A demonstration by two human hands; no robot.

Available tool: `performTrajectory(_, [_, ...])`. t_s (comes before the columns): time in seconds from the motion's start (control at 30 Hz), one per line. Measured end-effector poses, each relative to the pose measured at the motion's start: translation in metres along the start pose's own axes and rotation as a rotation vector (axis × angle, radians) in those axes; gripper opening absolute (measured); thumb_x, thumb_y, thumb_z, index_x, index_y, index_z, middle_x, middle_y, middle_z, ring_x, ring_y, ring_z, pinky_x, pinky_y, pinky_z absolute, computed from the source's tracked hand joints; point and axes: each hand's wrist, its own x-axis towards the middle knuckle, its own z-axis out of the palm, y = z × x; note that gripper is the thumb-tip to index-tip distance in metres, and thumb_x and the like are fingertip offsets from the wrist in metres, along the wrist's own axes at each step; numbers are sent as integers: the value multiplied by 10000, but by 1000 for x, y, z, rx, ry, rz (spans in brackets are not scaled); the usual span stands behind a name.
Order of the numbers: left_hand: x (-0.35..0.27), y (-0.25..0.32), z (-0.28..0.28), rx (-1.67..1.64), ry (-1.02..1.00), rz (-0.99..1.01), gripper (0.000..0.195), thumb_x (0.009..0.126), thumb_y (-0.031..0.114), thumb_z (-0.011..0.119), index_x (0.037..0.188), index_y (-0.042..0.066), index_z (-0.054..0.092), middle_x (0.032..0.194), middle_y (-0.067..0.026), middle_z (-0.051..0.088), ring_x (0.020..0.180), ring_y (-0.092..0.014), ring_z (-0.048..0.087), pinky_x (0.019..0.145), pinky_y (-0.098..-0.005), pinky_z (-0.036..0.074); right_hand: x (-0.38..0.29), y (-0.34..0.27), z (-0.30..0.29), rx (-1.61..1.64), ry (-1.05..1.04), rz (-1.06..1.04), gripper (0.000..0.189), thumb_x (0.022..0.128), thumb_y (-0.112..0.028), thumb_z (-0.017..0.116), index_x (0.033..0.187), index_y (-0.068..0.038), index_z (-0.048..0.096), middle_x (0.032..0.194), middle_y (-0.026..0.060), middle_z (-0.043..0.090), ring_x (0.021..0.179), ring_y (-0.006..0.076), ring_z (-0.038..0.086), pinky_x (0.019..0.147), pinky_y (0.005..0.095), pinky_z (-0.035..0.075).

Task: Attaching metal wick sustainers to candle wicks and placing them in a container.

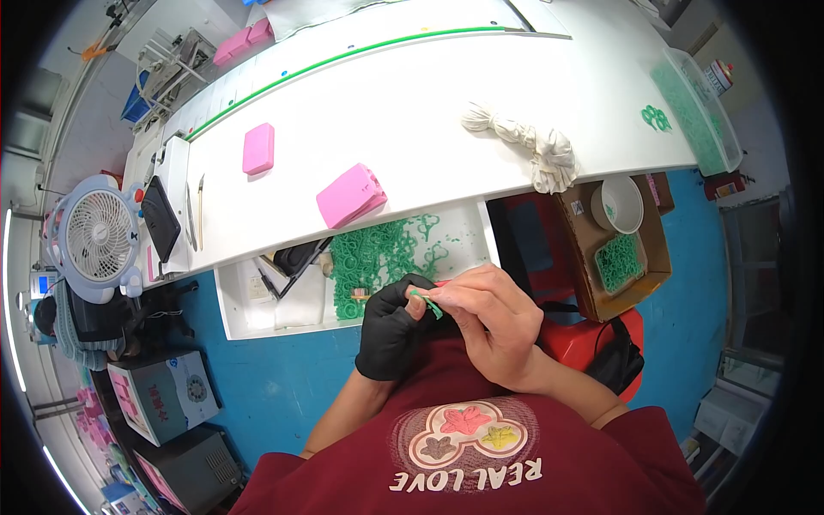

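Observation:
My left hand (pixel 396 328), in a black glove with bare fingertips, pinches a small green piece (pixel 427 304) in front of my chest. The bare right hand (pixel 496 322) meets it there, its thumb and fingers closed at the piece; any slim tool between those fingertips is too small to make out. Just beyond both hands, a white drawer (pixel 460 239) stands pulled out below the tabletop. Many loose green rings (pixel 367 251) fill its middle, and a small spool-like object (pixel 360 293) lies among them.
The white table (pixel 386 129) bears pink blocks (pixel 351 196), a twisted pale cloth (pixel 521 138) and a clear bin (pixel 695 109) of green pieces. A fan (pixel 98 237) stands left. Rightward, a cardboard box (pixel 579 270) holds containers beside a red stool (pixel 566 341).

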Motion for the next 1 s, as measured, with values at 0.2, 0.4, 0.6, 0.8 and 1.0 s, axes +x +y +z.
performTrajectory(0.2, [-1, 2, 2, 5, 2, -9, 156, 953, 165, 608, 929, 17, 652, 890, -10, 589, 787, -77, 494, 716, -235, 385, 0, 0, 0, 6, -6, 5, 303, 731, 107, 680, 1013, -5, 676, 861, 72, 640, 752, 214, 628, 648, 306, 523])
performTrajectory(0.4, [-1, 2, 2, 6, -6, 0, 156, 955, 161, 605, 934, 14, 651, 917, -24, 609, 809, -82, 513, 733, -238, 394, -1, -1, 0, -7, -20, 3, 336, 712, 117, 669, 1025, -6, 671, 866, 71, 637, 756, 223, 625, 653, 312, 523])
performTrajectory(0.6, [-1, 1, -2, 37, -17, 12, 156, 957, 160, 604, 933, 12, 646, 926, -24, 608, 807, -83, 504, 733, -240, 388, 0, -1, -1, -18, -48, -10, 369, 690, 134, 637, 1030, -8, 663, 874, 71, 632, 761, 233, 625, 669, 325, 521])
performTrajectory(0.8, [-1, 3, 1, 86, -27, 32, 153, 955, 155, 605, 931, 12, 653, 932, -25, 610, 807, -84, 497, 734, -243, 384, 0, -1, -1, -10, -42, -13, 350, 693, 134, 643, 1015, -1, 662, 873, 79, 632, 764, 232, 628, 659, 323, 519])
performTrajectory(1.0, [-2, 2, -1, 86, -19, 36, 142, 948, 144, 612, 930, 11, 660, 944, -34, 617, 827, -90, 510, 754, -248, 395, -2, 1, 0, 5, -10, -10, 323, 718, 126, 655, 1016, 2, 667, 870, 82, 635, 760, 230, 629, 652, 317, 523])
